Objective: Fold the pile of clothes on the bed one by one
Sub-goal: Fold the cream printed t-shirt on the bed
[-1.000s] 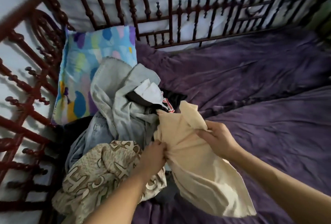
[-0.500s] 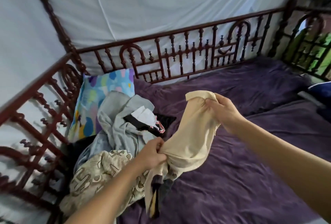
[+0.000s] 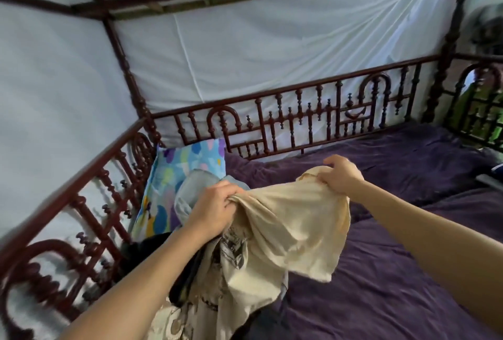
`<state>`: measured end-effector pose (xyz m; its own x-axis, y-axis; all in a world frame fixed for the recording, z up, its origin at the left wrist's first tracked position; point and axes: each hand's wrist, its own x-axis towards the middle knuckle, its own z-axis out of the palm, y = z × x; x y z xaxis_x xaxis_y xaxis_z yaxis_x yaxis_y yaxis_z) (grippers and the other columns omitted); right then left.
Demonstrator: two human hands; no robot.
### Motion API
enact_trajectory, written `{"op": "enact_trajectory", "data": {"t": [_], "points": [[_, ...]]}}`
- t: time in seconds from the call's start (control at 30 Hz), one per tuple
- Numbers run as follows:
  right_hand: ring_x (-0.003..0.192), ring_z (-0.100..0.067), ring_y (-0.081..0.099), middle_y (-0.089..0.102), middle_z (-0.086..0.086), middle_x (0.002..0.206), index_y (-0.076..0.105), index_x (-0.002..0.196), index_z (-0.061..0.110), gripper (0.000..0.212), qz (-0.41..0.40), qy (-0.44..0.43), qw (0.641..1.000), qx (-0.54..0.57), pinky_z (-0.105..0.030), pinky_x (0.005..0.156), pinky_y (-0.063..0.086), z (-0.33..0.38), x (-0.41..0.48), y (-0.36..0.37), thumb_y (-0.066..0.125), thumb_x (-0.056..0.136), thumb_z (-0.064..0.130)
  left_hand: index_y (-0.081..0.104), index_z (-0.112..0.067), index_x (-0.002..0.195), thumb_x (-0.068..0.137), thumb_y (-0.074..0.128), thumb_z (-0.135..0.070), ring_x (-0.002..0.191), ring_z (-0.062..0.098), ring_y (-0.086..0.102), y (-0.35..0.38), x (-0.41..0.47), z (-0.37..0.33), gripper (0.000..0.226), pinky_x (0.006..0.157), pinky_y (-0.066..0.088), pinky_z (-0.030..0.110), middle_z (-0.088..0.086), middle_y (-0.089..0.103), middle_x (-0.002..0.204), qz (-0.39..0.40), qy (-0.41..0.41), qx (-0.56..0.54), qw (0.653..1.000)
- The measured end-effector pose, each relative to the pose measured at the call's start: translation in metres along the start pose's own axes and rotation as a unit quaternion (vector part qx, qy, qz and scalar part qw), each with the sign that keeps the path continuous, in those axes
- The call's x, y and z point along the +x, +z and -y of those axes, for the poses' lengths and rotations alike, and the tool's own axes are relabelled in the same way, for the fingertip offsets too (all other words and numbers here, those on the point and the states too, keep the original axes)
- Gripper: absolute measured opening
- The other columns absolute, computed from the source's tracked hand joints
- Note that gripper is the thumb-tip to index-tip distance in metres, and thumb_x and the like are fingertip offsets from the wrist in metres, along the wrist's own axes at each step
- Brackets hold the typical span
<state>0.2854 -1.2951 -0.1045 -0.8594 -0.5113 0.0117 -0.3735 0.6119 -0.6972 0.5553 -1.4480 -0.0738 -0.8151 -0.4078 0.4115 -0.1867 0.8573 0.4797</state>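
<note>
A cream garment (image 3: 294,228) hangs in the air above the bed, stretched between both hands. My left hand (image 3: 215,209) grips its bunched left edge, and my right hand (image 3: 341,175) pinches its upper right edge. Below and behind it lies the pile of clothes (image 3: 201,309), mostly hidden: a beige patterned piece, dark fabric, and a grey-blue garment (image 3: 190,190) peeking out behind my left hand. The cream garment's lower part drapes down onto the pile.
A purple sheet (image 3: 394,279) covers the bed to the right. A colourful pillow (image 3: 179,176) leans in the far left corner. Carved dark-red wooden railings (image 3: 299,119) run along the back and left sides, with white netting behind. A dark object (image 3: 492,173) lies at the right edge.
Both hands have lifted the cream garment up off the pile and pulled it apart sideways. The camera has tilted upward, showing more of the netting and bed frame.
</note>
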Motion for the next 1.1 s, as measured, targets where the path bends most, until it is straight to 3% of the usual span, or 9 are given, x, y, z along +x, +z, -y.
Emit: {"op": "enact_trajectory", "data": {"t": [0.07,0.17,0.3,0.37,0.5,0.67,0.83,0.93,1.1], "points": [[0.109,-0.025,0.057,0.059,-0.003,0.124,0.050,0.133,0.024,0.047,-0.033,-0.065,0.995,-0.061,-0.034,0.084,0.047,0.014,-0.017,0.011,0.064,0.088,0.029,0.072,-0.009,0.098,0.084,0.055,0.005,0.084,0.002,0.059,-0.020,0.010,0.002,0.027,0.072,0.039,0.001,-0.010,0.066,0.087,-0.026,-0.058,-0.037,0.997],[0.104,-0.016,0.060,0.060,0.008,0.111,0.061,0.116,0.029,0.033,-0.048,-0.193,0.980,0.002,-0.030,0.080,0.047,0.040,-0.058,0.032,0.067,0.084,0.032,0.069,-0.007,0.099,0.091,0.050,-0.005,0.094,0.021,0.063,-0.046,0.029,0.006,0.020,0.089,0.049,0.032,0.006,0.070,0.097,-0.024,-0.137,-0.084,0.987],[0.109,-0.001,0.050,0.048,0.026,0.117,0.055,0.121,0.037,0.071,0.147,-0.258,0.955,0.002,-0.027,0.089,0.045,0.074,-0.107,0.066,0.069,0.060,0.070,0.070,-0.013,0.092,0.094,0.048,-0.013,0.093,0.026,0.065,-0.079,0.049,-0.003,0.022,0.085,0.051,0.040,0.011,0.071,0.097,-0.034,-0.162,-0.185,0.969],[0.101,-0.006,0.053,0.053,0.019,0.115,0.056,0.112,0.032,0.065,0.164,-0.251,0.954,-0.008,-0.032,0.081,0.047,0.091,-0.112,0.086,0.070,0.061,0.069,0.070,-0.011,0.093,0.095,0.049,-0.018,0.095,0.030,0.065,-0.090,0.059,-0.005,0.023,0.086,0.051,0.042,0.013,0.071,0.098,-0.028,-0.168,-0.212,0.962],[0.063,-0.013,0.051,0.058,0.002,0.065,0.059,0.068,0.010,0.024,0.104,-0.202,0.961,0.159,-0.034,0.060,0.041,0.121,-0.098,0.091,0.063,0.088,0.023,0.067,-0.020,0.104,0.093,0.058,-0.025,0.104,0.026,0.065,-0.111,0.062,0.007,0.015,0.096,0.050,0.046,0.007,0.071,0.106,0.014,-0.158,-0.219,0.963],[0.046,-0.009,0.054,0.063,0.006,0.055,0.070,0.068,0.015,0.035,0.083,-0.062,0.952,0.289,-0.019,0.042,0.040,0.132,-0.076,0.028,0.059,0.088,0.041,0.042,-0.033,0.128,0.064,0.083,-0.017,0.095,0.015,0.062,-0.130,0.045,0.054,0.078,0.081,0.054,0.033,-0.003,0.062,0.109,0.128,-0.121,0.042,0.983],[0.047,-0.009,0.065,0.070,0.006,0.059,0.072,0.057,0.038,0.032,0.032,-0.019,0.922,0.387,-0.019,0.039,0.046,0.135,-0.064,-0.014,0.060,0.087,0.039,0.063,-0.014,0.097,0.076,0.067,-0.009,0.085,0.020,0.061,-0.114,0.027,0.087,0.021,0.074,0.046,0.035,0.002,0.065,0.089,0.097,-0.104,0.185,0.972],[0.046,-0.011,0.065,0.070,0.002,0.059,0.073,0.056,0.034,0.029,0.009,-0.005,0.901,0.434,-0.021,0.038,0.047,0.130,-0.063,-0.023,0.063,0.083,0.039,0.065,-0.003,0.072,0.080,0.067,-0.014,0.072,0.026,0.060,-0.111,0.026,0.102,0.013,0.064,0.042,0.036,0.011,0.064,0.072,0.040,-0.103,0.118,0.987],[0.047,-0.014,0.067,0.072,-0.001,0.062,0.077,0.067,0.021,0.028,-0.021,0.040,0.900,0.433,-0.023,0.038,0.047,0.105,-0.059,-0.037,0.062,0.083,0.040,0.073,0.000,0.081,0.083,0.072,-0.029,0.066,0.022,0.054,-0.120,0.033,0.097,0.030,0.063,0.037,0.033,0.017,0.061,0.069,0.008,-0.155,-0.143,0.978]]}}
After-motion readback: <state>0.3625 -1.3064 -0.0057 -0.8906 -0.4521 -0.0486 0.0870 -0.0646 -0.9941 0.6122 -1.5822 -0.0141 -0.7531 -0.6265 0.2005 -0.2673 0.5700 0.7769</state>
